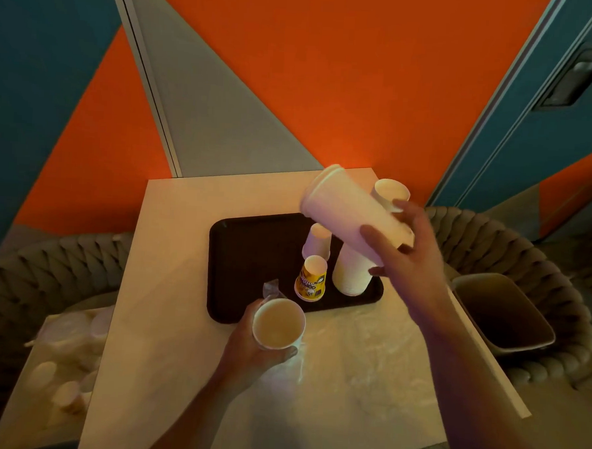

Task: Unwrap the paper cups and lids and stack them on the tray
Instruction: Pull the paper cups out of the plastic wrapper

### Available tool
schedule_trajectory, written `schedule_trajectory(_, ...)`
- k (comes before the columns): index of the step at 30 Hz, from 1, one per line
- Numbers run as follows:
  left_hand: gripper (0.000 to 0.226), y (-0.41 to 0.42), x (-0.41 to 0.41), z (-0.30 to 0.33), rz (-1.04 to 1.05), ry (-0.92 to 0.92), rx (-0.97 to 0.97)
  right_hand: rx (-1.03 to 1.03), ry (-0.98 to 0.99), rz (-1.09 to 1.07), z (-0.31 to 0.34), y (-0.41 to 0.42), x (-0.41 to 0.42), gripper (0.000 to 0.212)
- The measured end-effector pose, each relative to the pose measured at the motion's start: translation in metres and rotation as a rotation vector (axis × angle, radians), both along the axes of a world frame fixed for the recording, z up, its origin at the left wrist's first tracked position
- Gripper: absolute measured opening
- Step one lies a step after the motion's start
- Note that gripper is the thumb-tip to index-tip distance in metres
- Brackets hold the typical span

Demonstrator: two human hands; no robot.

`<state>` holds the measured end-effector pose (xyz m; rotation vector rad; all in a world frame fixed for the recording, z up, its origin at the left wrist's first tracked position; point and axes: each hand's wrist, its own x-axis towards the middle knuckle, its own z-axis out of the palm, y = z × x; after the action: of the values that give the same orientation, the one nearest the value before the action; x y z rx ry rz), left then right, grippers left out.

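A dark tray (248, 256) lies on the pale table. On its right side stand a tall upside-down stack of white cups (350, 271), a smaller white stack (316, 242) and a yellow printed cup stack (310, 281). My right hand (402, 254) grips a tilted stack of white cups (347, 206) above the tray, bases pointing up-left. Behind it a small open cup (390, 191) shows. My left hand (247, 345) holds an open white cup (277, 323) at the tray's near edge. Clear plastic wrap (272, 288) sticks up beside that cup.
Crumpled clear wrap (359, 358) lies across the near table. A brown bin (502, 310) sits on the woven chair at the right. More wrapped cups and lids (64, 366) rest on a low surface at the left. An orange wall stands behind.
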<state>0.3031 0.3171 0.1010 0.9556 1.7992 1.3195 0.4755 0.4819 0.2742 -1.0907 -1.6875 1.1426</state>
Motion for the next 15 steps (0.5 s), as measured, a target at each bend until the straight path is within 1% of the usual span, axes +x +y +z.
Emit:
schedule_trajectory(3,0.091,0.0,0.0,0.0,0.002,0.006,0.005,0.33,-0.162,-0.103,0.021,0.004,0.008,0.034)
schedule_trajectory(4,0.091,0.0,0.0,0.0,0.001,0.007,0.003,0.403,-0.194,-0.138,0.027,0.006,0.011,0.033)
schedule_trajectory(5,0.091,0.0,0.0,-0.001,-0.001,0.009,0.001,0.438,-0.223,-0.17,0.035,0.007,0.013,0.036)
schedule_trajectory(7,0.092,0.0,-0.001,-0.003,-0.002,0.015,-0.007,0.41,-0.303,-0.206,0.049,0.01,0.018,0.045)
schedule_trajectory(10,0.093,0.0,-0.001,-0.004,-0.001,0.015,-0.007,0.327,-0.394,-0.198,0.064,0.014,0.027,0.068)
schedule_trajectory(11,0.092,-0.001,-0.001,-0.003,-0.004,0.013,-0.009,0.321,-0.407,-0.206,0.068,0.016,0.029,0.072)
schedule_trajectory(15,0.093,-0.001,-0.001,-0.002,-0.005,0.017,-0.007,0.352,-0.4,-0.278,0.073,0.023,0.029,0.075)
